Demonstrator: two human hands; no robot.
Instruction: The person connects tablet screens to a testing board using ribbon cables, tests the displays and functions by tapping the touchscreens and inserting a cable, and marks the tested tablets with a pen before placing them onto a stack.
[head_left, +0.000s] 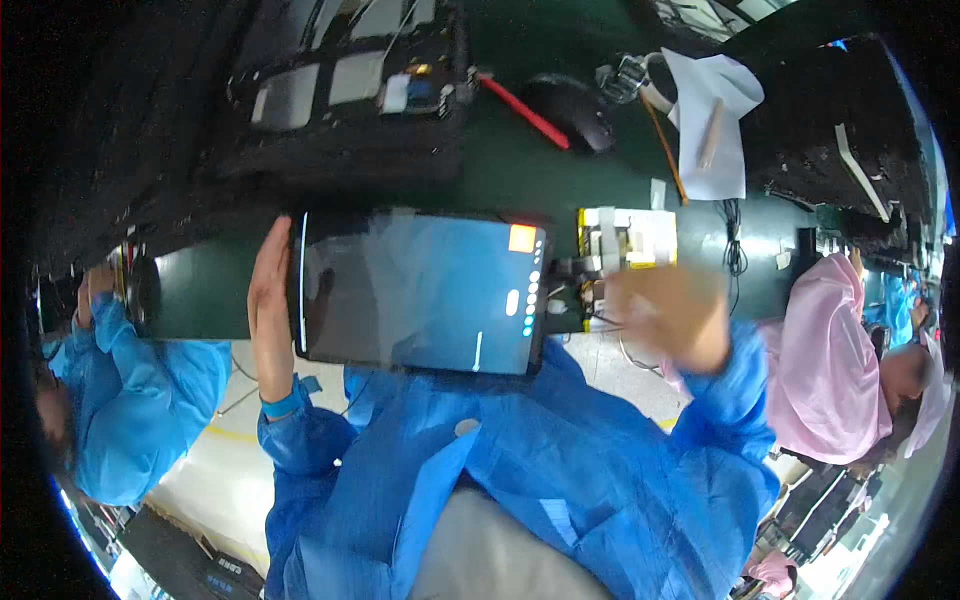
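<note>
A tablet (420, 290) with a lit screen, showing an orange square and small round icons, is in front of me. Against its left edge, my left hand (271, 300) grips it with the fingers straight up along the side; the thumb is hidden. My right hand (675, 315) is smeared by motion to the right of the tablet, its fingers unreadable. A dark connector (575, 268) sits at the tablet's right edge, beside a yellow-edged, flat battery-like pack (645, 235) that my right hand partly covers.
On the dark green bench (500, 185) lie a red pen (525, 112), a black mouse (575, 115), white paper (715, 120) and a black cable bundle (734, 240). Trays of parts (350, 80) stand at the far left. People in blue (150, 420) and pink (820, 370) sit on either side.
</note>
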